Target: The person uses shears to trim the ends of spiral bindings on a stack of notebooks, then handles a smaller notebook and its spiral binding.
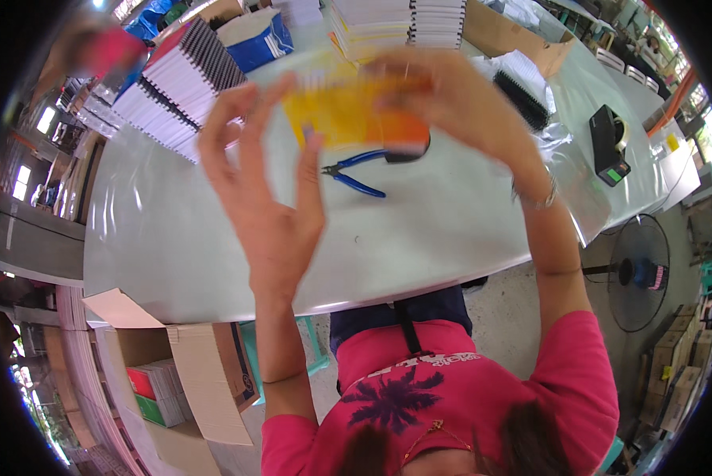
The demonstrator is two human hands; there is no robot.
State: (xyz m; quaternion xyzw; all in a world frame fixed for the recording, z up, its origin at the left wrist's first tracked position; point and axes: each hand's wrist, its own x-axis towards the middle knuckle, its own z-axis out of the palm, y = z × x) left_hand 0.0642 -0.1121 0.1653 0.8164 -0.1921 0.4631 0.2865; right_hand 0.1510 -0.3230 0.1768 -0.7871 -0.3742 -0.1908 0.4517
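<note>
Above the table I hold up a yellow and orange booklet (336,115), smeared by motion. My left hand (273,190) is at its left end, thumb in front and fingers bent near the edge. My right hand (455,99) grips the right end and top edge from above. Below the booklet, a pair of blue-handled cutting pliers (362,187) lies on the table with its jaws to the left. A dark object (416,151) beside the upper handle is partly covered by the booklet.
Coil-bound notebooks are stacked at the left (154,115) and far side (372,28). At right lie black binding coils (521,99) and a tape dispenser (607,147). An open carton (205,381) stands below the table's left edge, a fan (640,274) right. Someone in pink is far left.
</note>
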